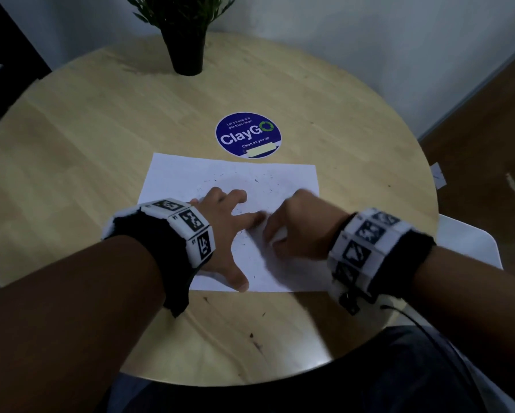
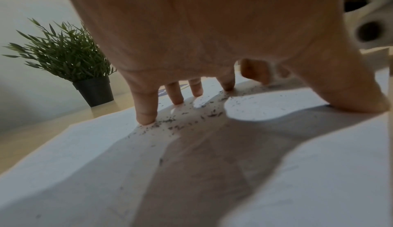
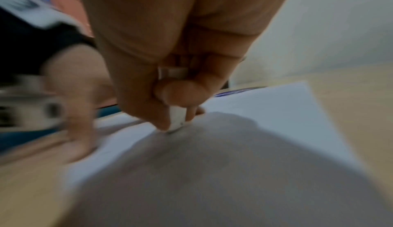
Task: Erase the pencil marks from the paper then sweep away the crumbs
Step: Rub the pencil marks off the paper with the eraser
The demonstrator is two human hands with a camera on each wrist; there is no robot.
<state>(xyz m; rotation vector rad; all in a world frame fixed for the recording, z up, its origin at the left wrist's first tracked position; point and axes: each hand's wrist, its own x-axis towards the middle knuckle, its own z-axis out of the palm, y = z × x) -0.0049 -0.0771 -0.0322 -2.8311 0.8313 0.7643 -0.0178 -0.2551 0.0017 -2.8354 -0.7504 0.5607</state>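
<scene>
A white sheet of paper [image 1: 229, 180] lies on the round wooden table [image 1: 101, 129]. Dark eraser crumbs [image 2: 172, 121] are scattered over the paper, thickest around my left fingertips. My left hand [image 1: 232, 228] is spread flat on the sheet, fingers straight and pressing it down. My right hand [image 1: 295, 231] pinches a small white eraser [image 3: 176, 119] between thumb and fingers, its tip touching the paper just right of my left index finger. The right hand is blurred. Faint pencil marks are hard to make out.
A potted plant [image 1: 184, 37] in a black pot stands at the table's far edge. A round blue ClayGo sticker [image 1: 248, 135] lies just beyond the paper. A few crumbs [image 1: 253, 338] lie on the wood near me. A white chair [image 1: 470, 242] stands at the right.
</scene>
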